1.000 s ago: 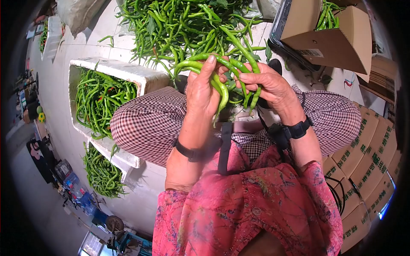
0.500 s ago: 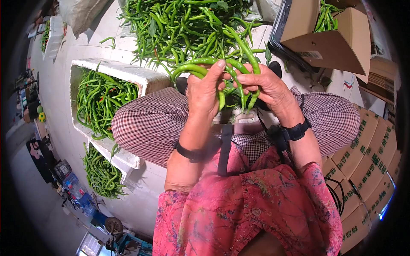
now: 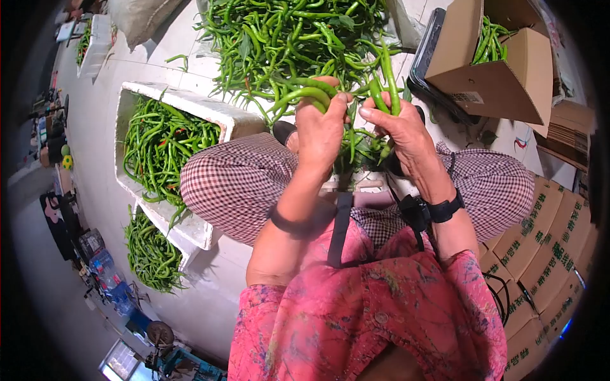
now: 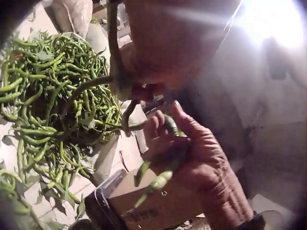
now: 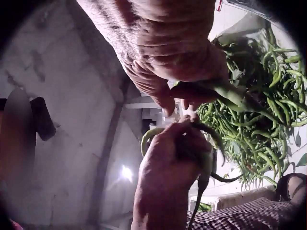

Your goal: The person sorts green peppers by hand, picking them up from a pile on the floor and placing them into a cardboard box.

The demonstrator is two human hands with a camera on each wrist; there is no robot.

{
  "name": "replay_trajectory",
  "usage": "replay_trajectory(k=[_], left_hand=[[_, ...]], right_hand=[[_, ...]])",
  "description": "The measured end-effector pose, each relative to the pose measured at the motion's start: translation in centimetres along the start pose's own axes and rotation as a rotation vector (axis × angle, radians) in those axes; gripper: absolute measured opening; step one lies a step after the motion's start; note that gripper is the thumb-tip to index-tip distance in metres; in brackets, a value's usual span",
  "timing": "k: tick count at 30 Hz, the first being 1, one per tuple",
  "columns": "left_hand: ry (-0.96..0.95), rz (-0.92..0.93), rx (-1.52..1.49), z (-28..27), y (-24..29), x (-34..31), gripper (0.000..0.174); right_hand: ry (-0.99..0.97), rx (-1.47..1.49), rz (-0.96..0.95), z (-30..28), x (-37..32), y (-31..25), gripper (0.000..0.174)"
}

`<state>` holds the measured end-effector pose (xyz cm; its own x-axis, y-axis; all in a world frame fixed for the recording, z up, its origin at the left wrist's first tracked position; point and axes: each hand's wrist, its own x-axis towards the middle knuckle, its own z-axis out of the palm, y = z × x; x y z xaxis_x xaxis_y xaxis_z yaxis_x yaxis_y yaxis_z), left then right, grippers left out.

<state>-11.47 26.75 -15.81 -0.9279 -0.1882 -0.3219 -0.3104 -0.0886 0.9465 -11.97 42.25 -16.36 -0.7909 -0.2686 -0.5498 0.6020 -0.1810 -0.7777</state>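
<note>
Long green chili peppers (image 3: 305, 95) are gripped in my left hand (image 3: 319, 136), bending out past the thumb toward the left. My right hand (image 3: 410, 136) holds more chili peppers (image 3: 390, 76), which point up and away between thumb and fingers. The two hands are close together, thumbs facing each other, over the near edge of a big loose pile of chili peppers (image 3: 286, 38). In the left wrist view, pepper ends (image 4: 158, 182) stick out below the right palm. From the right wrist, curved peppers (image 5: 205, 177) show around the left fist.
To the left, a white foam box (image 3: 238, 124) lies tipped with peppers inside; another pepper heap (image 3: 152, 254) is nearer. An open cardboard box (image 3: 473, 95) with peppers stands at upper right. Printed cartons (image 3: 540, 247) lie to the right. Checked trouser knees (image 3: 232, 184) flank the hands.
My hands have drawn slightly apart. The peppers in my right hand have swung from hanging across toward the left hand to pointing upward. The head view has shifted a little.
</note>
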Motion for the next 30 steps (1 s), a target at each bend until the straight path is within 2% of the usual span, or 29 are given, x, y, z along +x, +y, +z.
replay_trajectory(k=[1,3,4,5,7,9,11,13,14,15,17,19,21,23,25,27,29,30], left_hand=[[0.04,0.126,0.19,0.0,-0.8,0.6,0.026],[-0.012,0.274,0.238,0.6,-1.9,0.8,0.027],[-0.141,0.533,0.362,0.4,-2.3,0.8,0.031],[-0.096,0.677,0.512,1.0,-2.8,0.2,0.037],[-0.189,0.601,0.576,1.3,-2.4,0.1,0.039],[-0.225,0.636,0.572,1.5,-2.0,-0.2,0.042],[-0.255,0.673,0.571,1.2,-1.1,-0.4,0.045],[-0.431,-0.002,0.125,0.5,1.7,-0.6,0.04],[-0.458,-0.059,-0.073,0.1,2.5,-0.3,0.035],[-0.447,0.029,-0.114,-0.3,1.9,0.2,0.028],[-0.375,-0.047,-0.144,-0.9,2.2,0.1,0.022],[-0.249,0.027,0.002,-1.1,4.1,-0.4,0.021],[-0.118,0.229,0.216,-3.3,6.4,-0.5,0.022],[0.098,0.394,0.305,-6.3,9.9,-1.1,0.024],[0.227,0.531,0.426,-11.2,12.3,-0.5,0.025],[0.37,0.584,0.65,-16.2,13.7,-0.4,0.026],[0.406,0.489,1.083,-22.6,14.4,0.0,0.023],[0.36,0.424,1.289,-26.3,13.5,0.1,0.023]], right_hand=[[0.061,-0.081,-0.068,0.2,-0.4,-0.5,0.027],[0.047,-0.099,-0.088,1.1,-0.9,-1.5,0.027],[-0.001,-0.098,-0.154,1.8,-1.1,-1.9,0.029],[-0.045,-0.095,-0.218,2.1,-1.3,-2.1,0.03],[-0.072,-0.042,-0.194,1.4,-1.0,-1.6,0.034],[-0.123,0.009,-0.089,0.4,-0.9,-1.2,0.032],[-0.175,0.037,-0.128,-0.5,-0.4,-0.8,0.03],[-0.101,0.376,-0.127,-0.8,-0.2,-0.9,0.027],[-0.13,0.42,-0.096,-1.4,-0.2,-1.2,0.023],[-0.124,0.423,-0.097,-2.1,0.3,-0.8,0.023],[-0.236,0.515,-0.101,-3.5,1.6,0.4,0.03],[-0.292,0.597,-0.071,-3.8,1.9,0.3,0.025],[-0.316,0.758,-0.044,-3.8,2.2,0.7,0.02],[-0.238,0.749,-0.033,-3.9,2.0,0.2,0.017],[-0.14,0.745,-0.016,-4.2,2.4,0.3,0.024],[-0.13,0.821,-0.005,-3.9,2.4,0.4,0.024],[-0.134,0.737,-0.036,-3.9,2.2,0.2,0.024],[-0.153,0.749,-0.034,-4.1,2.3,0.4,0.026]])
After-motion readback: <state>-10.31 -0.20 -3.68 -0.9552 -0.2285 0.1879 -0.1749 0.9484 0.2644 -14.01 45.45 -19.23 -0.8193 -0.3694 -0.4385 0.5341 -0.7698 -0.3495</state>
